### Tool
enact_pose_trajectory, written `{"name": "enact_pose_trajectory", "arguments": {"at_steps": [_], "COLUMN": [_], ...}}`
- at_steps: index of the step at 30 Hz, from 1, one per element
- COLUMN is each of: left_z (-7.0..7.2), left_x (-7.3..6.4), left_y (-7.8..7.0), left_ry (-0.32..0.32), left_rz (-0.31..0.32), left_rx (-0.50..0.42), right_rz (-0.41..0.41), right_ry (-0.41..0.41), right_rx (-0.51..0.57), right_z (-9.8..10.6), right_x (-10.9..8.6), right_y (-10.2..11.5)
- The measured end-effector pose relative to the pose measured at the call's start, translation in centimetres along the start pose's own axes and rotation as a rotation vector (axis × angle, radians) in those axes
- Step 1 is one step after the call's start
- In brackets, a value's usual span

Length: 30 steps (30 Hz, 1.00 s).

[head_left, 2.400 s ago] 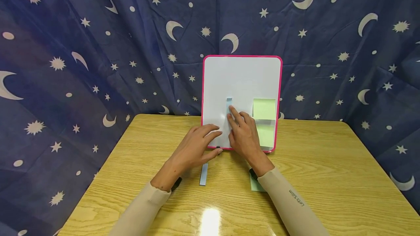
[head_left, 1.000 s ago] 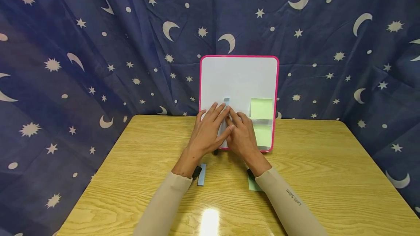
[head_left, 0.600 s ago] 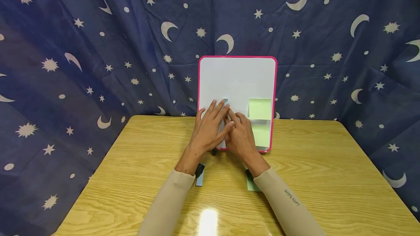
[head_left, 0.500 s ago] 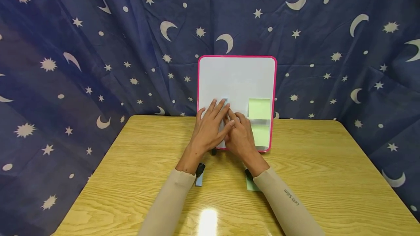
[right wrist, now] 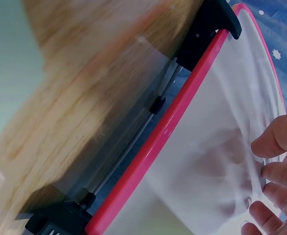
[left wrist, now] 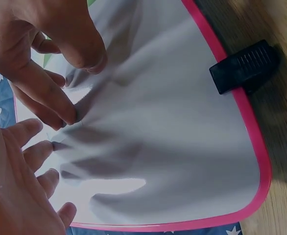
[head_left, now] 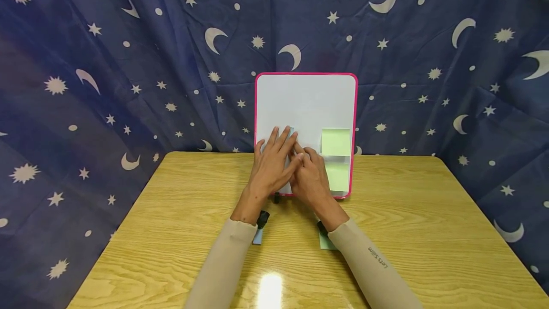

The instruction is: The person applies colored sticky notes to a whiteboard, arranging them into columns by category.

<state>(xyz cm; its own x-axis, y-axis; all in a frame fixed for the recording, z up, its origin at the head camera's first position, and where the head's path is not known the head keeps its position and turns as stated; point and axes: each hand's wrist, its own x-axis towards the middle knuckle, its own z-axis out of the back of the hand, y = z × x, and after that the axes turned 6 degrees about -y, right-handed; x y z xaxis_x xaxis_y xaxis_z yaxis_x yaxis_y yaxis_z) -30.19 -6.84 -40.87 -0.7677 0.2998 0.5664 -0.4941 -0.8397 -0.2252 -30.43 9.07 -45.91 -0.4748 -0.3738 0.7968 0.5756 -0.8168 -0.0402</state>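
A whiteboard point(head_left: 306, 104) in a pink frame stands tilted at the back of the table. My left hand point(head_left: 271, 168) lies on its lower part with fingers spread straight. My right hand point(head_left: 310, 180) is beside it, index finger reaching the board, left thumb overlapping it in the head view. Under the left fingertips only the top of a light blue paper strip point(head_left: 292, 130) shows; the hands hide the rest. In the left wrist view, the left fingers point(left wrist: 35, 156) touch the board. Fingertips of the right hand point(right wrist: 285, 134) meet its surface in the right wrist view.
Two pale green sticky notes point(head_left: 336, 142) are on the board's right side. On the table, another blue strip point(head_left: 257, 237) lies partly under my left wrist. A green note point(head_left: 327, 241) is near my right wrist. A black foot point(left wrist: 244, 66) grips the board's lower edge.
My left hand has risen from the board's lower edge, spreading its fingers over the blue strip beside my right hand. Over the last half second both hands stay nearly still; the whole view shifts left.
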Motion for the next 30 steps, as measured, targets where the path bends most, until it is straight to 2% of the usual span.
{"name": "enact_pose_trajectory", "arguments": {"at_steps": [8,19,30], "left_z": [-0.01,-0.12,-0.3], "left_x": [0.33,0.27,0.33], "left_y": [-0.16,-0.66,-0.36], "left_ry": [0.005,0.022,0.021], "left_rz": [-0.005,-0.023,0.031], "left_rx": [0.018,-0.028,0.03], "right_rz": [0.014,0.012,-0.004], "right_ry": [-0.013,-0.011,-0.019], "right_rx": [0.015,-0.001,0.003], "right_z": [-0.09,0.05,-0.02], "right_x": [0.19,0.04,-0.16], "right_y": [0.2,0.14,0.05]}}
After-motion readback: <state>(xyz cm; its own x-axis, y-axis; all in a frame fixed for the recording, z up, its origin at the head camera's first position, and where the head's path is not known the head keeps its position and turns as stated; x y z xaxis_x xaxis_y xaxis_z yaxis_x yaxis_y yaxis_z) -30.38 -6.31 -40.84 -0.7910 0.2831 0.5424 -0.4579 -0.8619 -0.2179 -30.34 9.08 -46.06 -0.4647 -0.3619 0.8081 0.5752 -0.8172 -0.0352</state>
